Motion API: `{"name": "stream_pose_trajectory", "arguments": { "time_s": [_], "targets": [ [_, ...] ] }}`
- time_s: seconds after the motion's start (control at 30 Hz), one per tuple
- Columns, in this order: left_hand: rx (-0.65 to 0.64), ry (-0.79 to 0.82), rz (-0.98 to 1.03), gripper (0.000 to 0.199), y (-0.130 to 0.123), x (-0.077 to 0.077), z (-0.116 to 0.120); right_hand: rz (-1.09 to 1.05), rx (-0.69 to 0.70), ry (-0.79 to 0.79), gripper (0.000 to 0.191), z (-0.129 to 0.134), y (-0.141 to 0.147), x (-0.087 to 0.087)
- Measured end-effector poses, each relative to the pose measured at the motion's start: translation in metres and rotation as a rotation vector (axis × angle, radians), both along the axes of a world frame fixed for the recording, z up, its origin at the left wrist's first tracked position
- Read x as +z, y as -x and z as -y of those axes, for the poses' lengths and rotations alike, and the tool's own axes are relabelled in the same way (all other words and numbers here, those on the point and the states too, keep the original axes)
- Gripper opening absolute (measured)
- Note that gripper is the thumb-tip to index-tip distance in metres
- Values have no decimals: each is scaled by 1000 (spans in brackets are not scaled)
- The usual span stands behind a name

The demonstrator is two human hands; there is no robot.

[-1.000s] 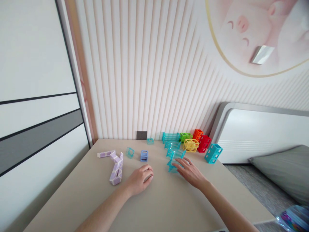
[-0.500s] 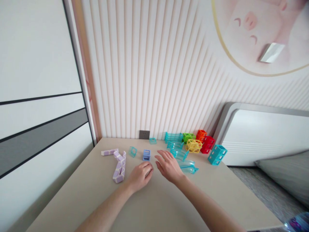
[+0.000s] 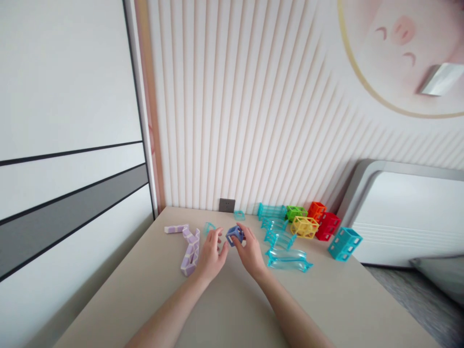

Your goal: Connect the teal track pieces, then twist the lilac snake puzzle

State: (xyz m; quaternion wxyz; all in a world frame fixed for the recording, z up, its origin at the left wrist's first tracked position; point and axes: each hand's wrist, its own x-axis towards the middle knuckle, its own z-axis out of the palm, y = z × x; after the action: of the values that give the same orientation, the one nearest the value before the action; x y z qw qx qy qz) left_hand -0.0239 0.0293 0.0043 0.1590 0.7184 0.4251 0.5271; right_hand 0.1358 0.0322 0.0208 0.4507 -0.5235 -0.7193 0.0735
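Observation:
Between the thumb and fingers of my right hand is a blue open-sided cube block, tilted and apparently lifted off the table. My left hand is just left of it, thumb and fingers apart with nothing between them. Behind my left fingers lies a clear teal cube block, partly covered by them. To the left rests a lilac and white folding snake puzzle. A second small clear teal block sits at the back by the wall.
On the right of the table lie several clear teal track pieces. Beyond them stand green, yellow, orange, red and teal open-sided blocks. A ribbed wall with a dark socket borders the back.
My right hand has taken hold of the blue cube block and tilted it up from the table. The fingers of my left hand have spread. The view has shifted, so everything sits farther right.

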Motion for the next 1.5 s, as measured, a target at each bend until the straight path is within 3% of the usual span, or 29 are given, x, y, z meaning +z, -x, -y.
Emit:
{"name": "stream_pose_trajectory", "arguments": {
  "time_s": [0.07,0.17,0.37,0.53,0.6,0.67,0.83,0.93,1.03,1.17,1.5],
  "targets": [
    [-81,22,37,38,-1,2,2,-330,76,13,42,12,3,-4],
    [-238,36,32,35,-2,5,6,-480,111,68,43,28,10,-8],
    [-424,30,32,21,1,1,6,-209,46,85,50,51,10,3],
    [-519,22,-15,27,-1,-7,2,37,27,30,50,73,-7,18],
    [-509,35,-51,29,-2,-8,2,85,10,1,47,84,-26,22],
    [-490,41,-106,29,-1,-8,3,100,-90,-56,47,94,-58,23],
    [-504,40,-308,20,2,-8,4,-86,-625,-145,53,106,-186,13],
    [-486,34,-352,20,2,-9,3,-171,-880,-3,66,112,-264,-4],
    [-448,16,-348,20,2,-11,-1,-189,-996,156,69,118,-310,-22],
    [-415,16,-305,19,3,-14,-5,-145,-989,206,62,119,-325,-36],
    [-414,47,-306,19,4,-14,-4,-7,-952,219,58,113,-328,-45]
  ]
}}
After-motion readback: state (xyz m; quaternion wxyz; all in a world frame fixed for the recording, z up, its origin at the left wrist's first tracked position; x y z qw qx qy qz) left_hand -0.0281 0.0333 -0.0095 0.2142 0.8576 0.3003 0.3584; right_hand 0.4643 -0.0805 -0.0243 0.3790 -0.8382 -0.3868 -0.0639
